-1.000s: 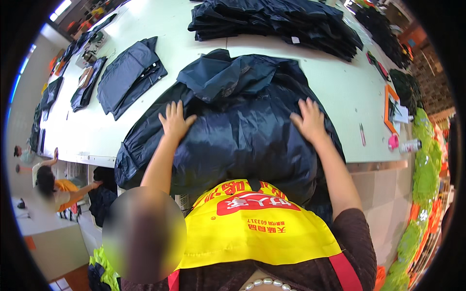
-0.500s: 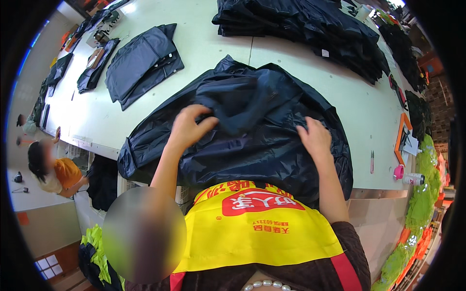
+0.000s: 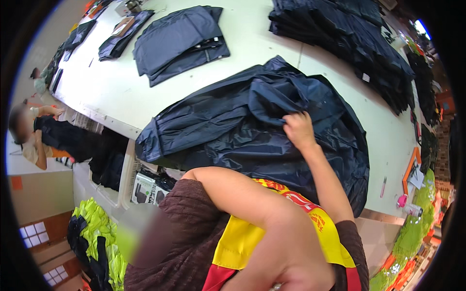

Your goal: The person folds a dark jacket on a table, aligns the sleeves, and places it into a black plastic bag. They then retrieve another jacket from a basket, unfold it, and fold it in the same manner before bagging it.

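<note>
A dark navy garment (image 3: 208, 131) of thin, shiny cloth lies spread and wrinkled on the table in front of me. Its kind is not clear; a gathered cuff-like end shows at the left. My right hand (image 3: 299, 130) is at the upper middle of it, fingers curled on a raised fold of the cloth. My left arm bends back across my yellow apron (image 3: 242, 245), and my left hand (image 3: 303, 271) is up close to my chest at the bottom of the view. It is blurred and its fingers are hidden.
Folded dark garments (image 3: 179, 41) lie at the far left of the white table (image 3: 252, 46); a bigger dark pile (image 3: 340, 43) is at the far right. A pen (image 3: 383, 186), orange frame (image 3: 411, 169) and bottle (image 3: 412, 209) sit near the right edge. Left, a co-worker (image 3: 34, 128) handles dark cloth.
My left hand has left the garment and come back toward my chest. My right hand has closed on a fold. The view has turned, and the co-worker now holds up dark cloth.
</note>
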### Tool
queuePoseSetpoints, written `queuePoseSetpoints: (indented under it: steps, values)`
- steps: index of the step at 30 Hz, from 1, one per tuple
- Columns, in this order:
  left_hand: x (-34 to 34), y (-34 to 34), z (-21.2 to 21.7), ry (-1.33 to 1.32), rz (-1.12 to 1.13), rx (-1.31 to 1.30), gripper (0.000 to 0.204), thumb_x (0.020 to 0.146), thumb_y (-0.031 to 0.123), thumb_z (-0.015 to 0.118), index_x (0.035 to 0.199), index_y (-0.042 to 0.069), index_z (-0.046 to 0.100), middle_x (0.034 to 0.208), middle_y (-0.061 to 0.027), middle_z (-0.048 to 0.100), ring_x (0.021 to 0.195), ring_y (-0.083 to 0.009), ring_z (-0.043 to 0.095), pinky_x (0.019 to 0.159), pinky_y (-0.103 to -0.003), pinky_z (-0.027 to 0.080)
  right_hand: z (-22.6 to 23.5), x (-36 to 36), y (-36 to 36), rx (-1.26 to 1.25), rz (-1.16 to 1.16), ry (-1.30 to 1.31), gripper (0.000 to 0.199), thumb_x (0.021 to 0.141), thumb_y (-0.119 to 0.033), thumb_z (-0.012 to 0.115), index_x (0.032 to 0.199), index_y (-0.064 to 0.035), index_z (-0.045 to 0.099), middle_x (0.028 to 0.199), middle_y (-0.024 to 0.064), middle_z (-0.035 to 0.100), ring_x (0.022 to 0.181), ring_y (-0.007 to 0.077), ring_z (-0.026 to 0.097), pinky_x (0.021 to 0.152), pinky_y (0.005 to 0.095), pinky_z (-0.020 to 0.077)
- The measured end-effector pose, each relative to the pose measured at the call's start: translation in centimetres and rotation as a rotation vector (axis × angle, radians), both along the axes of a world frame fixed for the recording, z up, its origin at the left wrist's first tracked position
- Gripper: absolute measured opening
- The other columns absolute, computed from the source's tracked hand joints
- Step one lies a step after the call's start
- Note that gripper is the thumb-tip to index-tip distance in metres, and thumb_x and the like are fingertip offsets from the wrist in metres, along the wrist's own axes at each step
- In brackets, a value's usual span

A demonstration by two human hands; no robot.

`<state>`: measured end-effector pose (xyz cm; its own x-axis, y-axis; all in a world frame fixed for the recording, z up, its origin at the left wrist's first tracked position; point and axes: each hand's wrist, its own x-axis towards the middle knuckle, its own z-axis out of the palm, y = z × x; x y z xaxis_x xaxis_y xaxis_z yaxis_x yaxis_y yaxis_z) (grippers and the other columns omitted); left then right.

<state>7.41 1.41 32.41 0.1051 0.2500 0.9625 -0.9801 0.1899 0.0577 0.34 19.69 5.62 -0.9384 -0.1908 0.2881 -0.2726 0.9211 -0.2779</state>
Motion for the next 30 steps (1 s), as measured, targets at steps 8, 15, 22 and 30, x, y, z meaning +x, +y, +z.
queuePoseSetpoints:
  steps: [8, 15, 22, 30]
  values:
    - [-10.6, -2.7, -18.0, 1.097, 0.925, -1.451, 0.035, 0.084, 0.032, 0.064, 0.106, 0.004, 0.061, 0.097, -0.0089, 0.064, 0.094, -0.0174, 0.06, 0.08, -0.03, 0.049, 11.0, 1.5, 6.2, -1.069, -0.037, -0.345, 0.018, 0.088, -0.017, 0.059, 0.098, -0.0021, 0.061, 0.079, -0.0053, 0.051, 0.073, 0.0056, 0.044, 0.068, 0.0192, 0.0367]
    - [-14.9, 0.0, -24.9, 0.41, 1.531, -1.706, 0.091, 0.075, 0.011, 0.073, 0.144, 0.006, 0.014, 0.142, -0.0134, 0.031, 0.132, -0.0256, 0.032, 0.102, -0.036, 0.034, 11.8, 1.2, 6.0, -0.835, 0.058, -0.59, 0.019, 0.09, -0.022, 0.056, 0.089, -0.0034, 0.061, 0.076, -0.0017, 0.052, 0.071, 0.0095, 0.046, 0.069, 0.0234, 0.0387]
    - [-14.9, -1.5, -24.9, 0.709, 1.915, -1.715, 0.044, 0.074, 0.007, 0.07, 0.115, 0.004, 0.053, 0.108, -0.0095, 0.06, 0.088, -0.0143, 0.058, 0.08, -0.028, 0.047, 11.3, 1.8, 6.7, -0.776, 0.088, -0.418, 0.018, 0.085, -0.019, 0.061, 0.087, -0.001, 0.063, 0.084, 0.0064, 0.06, 0.078, 0.0182, 0.054, 0.077, 0.0298, 0.0433]
    - [-3.4, -0.2, -18.4, 0.601, 1.743, -1.755, 0.034, 0.067, 0.007, 0.081, 0.097, 0.003, 0.064, 0.089, -0.0008, 0.062, 0.085, -0.0093, 0.056, 0.072, -0.024, 0.048, 10.8, 3.0, -0.3, -0.423, 0.171, 0.038, 0.023, 0.071, -0.002, 0.067, 0.09, -0.0066, 0.055, 0.081, 0.0117, 0.055, 0.076, 0.0312, 0.057, 0.066, 0.0373, 0.0467]
